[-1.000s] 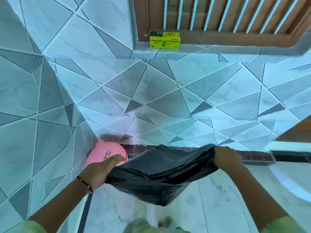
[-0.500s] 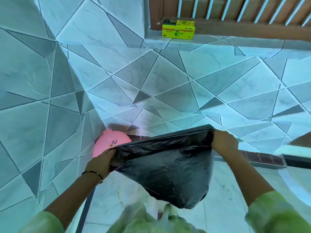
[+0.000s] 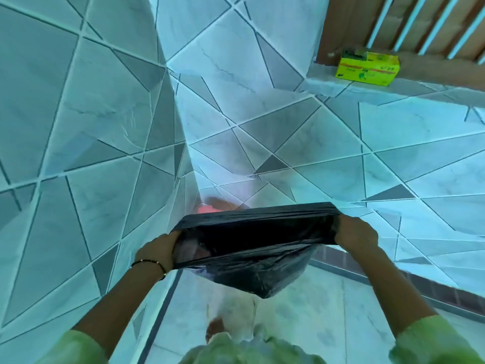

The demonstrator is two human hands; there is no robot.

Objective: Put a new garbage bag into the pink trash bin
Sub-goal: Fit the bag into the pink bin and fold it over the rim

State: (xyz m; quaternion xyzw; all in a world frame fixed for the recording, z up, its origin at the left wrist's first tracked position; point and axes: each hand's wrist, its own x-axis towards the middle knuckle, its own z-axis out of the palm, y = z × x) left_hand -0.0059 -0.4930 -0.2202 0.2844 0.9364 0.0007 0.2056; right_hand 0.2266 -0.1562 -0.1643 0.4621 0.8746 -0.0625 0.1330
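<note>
Hiding most of pink trash bin [image 3: 207, 208]: stretched-open garbage bag [image 3: 262, 261].

Seen from above: a thin black plastic garbage bag [image 3: 252, 248] stretched wide open between two bare hands, left hand [image 3: 157, 252] clutching the near-left edge of the mouth, right hand [image 3: 355, 233] gripping the far-right edge, the closed bottom sagging below. Just past the far rim, only a blurred sliver of the round pink plastic trash bin [image 3: 208, 208], tucked in the corner of grey-and-white triangle-patterned tiled walls [image 3: 288, 122]. Up on the tiled ledge at upper right, a yellow-green cardboard box [image 3: 367, 70] beside brown wooden slats [image 3: 409, 24].
</note>
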